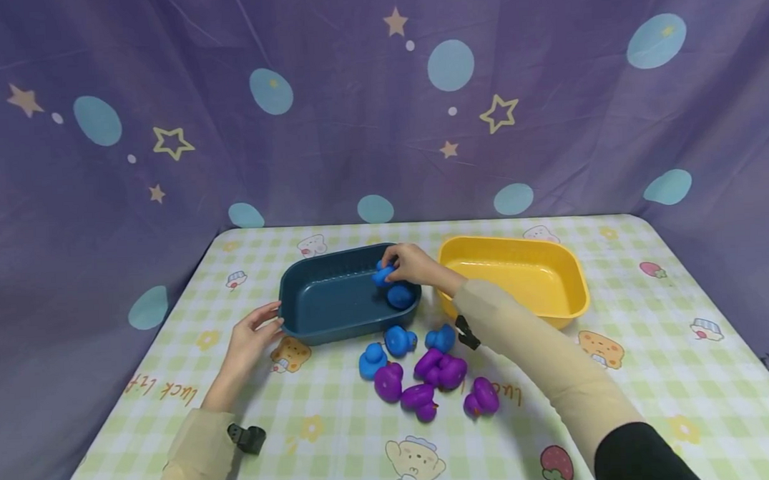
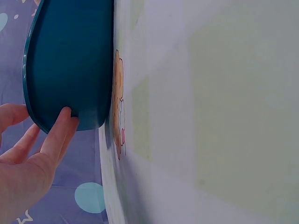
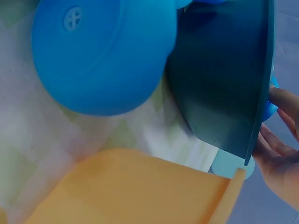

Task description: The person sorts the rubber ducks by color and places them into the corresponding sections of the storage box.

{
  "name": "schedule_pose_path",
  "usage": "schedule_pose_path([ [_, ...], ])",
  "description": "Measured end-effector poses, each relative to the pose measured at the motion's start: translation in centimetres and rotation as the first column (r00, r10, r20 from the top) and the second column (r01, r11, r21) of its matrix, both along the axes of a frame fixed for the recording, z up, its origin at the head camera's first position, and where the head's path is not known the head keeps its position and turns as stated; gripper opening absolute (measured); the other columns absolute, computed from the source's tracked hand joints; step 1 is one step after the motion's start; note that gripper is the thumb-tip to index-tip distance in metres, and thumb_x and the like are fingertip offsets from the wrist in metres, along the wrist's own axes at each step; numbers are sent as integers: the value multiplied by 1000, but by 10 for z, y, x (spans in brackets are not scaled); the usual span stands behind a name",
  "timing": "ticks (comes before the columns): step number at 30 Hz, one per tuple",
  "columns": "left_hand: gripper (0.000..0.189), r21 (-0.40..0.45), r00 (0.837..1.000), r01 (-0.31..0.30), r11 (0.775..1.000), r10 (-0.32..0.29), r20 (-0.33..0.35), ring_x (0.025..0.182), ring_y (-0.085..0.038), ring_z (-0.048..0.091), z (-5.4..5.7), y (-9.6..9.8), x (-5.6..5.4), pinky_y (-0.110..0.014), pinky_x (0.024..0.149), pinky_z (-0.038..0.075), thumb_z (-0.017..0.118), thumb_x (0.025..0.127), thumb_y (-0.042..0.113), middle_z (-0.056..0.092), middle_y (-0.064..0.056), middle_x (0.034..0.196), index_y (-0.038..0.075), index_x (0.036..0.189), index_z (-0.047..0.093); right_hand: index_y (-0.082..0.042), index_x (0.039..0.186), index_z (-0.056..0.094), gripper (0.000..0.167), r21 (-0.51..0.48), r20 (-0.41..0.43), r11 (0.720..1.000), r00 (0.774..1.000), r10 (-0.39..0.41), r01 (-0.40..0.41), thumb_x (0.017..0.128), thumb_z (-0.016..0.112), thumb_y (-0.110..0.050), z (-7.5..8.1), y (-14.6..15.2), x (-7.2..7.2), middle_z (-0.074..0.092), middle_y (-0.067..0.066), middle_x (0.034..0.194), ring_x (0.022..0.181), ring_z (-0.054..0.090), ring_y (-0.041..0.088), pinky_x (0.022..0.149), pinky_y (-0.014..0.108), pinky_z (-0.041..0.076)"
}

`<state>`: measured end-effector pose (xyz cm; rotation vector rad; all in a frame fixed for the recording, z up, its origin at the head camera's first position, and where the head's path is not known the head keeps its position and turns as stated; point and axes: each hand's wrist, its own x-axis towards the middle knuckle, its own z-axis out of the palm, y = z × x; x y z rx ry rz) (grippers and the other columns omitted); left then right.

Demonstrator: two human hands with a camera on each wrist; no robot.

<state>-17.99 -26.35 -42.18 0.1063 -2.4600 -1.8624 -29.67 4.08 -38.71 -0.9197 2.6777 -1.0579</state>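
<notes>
My right hand (image 1: 410, 264) pinches a blue rubber duck (image 1: 382, 276) above the right end of a dark teal basin (image 1: 350, 334). Another blue duck (image 1: 400, 296) lies inside that end. In the right wrist view, the basin wall partly hides the held duck (image 3: 272, 100) and the fingertips. My left hand (image 1: 250, 339) touches the basin's left end, its fingers fairly straight against rim and outer wall, as the left wrist view shows. In front of the basin lie three blue ducks (image 1: 400, 341) and several purple ducks (image 1: 388, 381).
A yellow basin (image 1: 521, 273) stands right of the teal one, under the right forearm. A checked cloth (image 1: 342, 442) with cartoon prints covers the table. Behind hangs a purple curtain (image 1: 355, 148) with stars and ovals.
</notes>
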Motion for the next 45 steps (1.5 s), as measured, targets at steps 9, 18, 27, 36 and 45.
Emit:
schedule_pose_path([
  [9, 42, -13, 1000, 3, 1000, -3, 9, 84, 1, 57, 0, -1, 0, -22, 78, 50, 51, 87, 6, 44, -23, 123, -4, 127, 42, -3, 89, 62, 18, 36, -3, 999, 1000, -15, 15, 73, 70, -7, -1, -6, 0, 62, 10, 97, 88, 58, 21, 78, 25, 49],
  [18, 41, -5, 1000, 2, 1000, -2, 12, 83, 2, 56, 1, 2, 1, -24, 80, 49, 50, 87, 4, 44, -25, 124, -6, 126, 42, -2, 93, 62, 19, 69, -26, 997, 999, -33, 35, 75, 67, -4, -1, -5, 2, 61, 12, 101, 88, 59, 23, 77, 28, 50],
  [27, 41, -4, 1000, -5, 1000, 5, 0, 84, 1, 57, 1, 1, 0, -20, 77, 50, 50, 86, 4, 43, -25, 123, -6, 126, 42, -1, 96, 63, 19, 20, -43, 999, 999, -24, 25, 77, 66, -5, 0, 0, 4, 62, 11, 100, 89, 59, 24, 78, 29, 49],
  [36, 41, -15, 1000, 1, 1000, -1, -1, 86, 1, 56, -3, -2, -1, -23, 79, 50, 51, 87, 7, 45, -22, 123, -4, 126, 43, 0, 98, 63, 20, -27, -38, 999, 999, 16, -17, 79, 63, -6, 8, 8, 18, 61, 12, 101, 91, 58, 25, 79, 30, 50],
  [45, 42, -6, 1000, 2, 1000, -2, 10, 85, -1, 58, -2, 0, -2, -26, 80, 49, 51, 87, 7, 45, -22, 122, -4, 127, 43, 2, 97, 62, 20, -142, -38, 986, 996, 85, -89, 79, 64, -4, 13, 32, 35, 61, 14, 100, 91, 58, 29, 78, 31, 51],
])
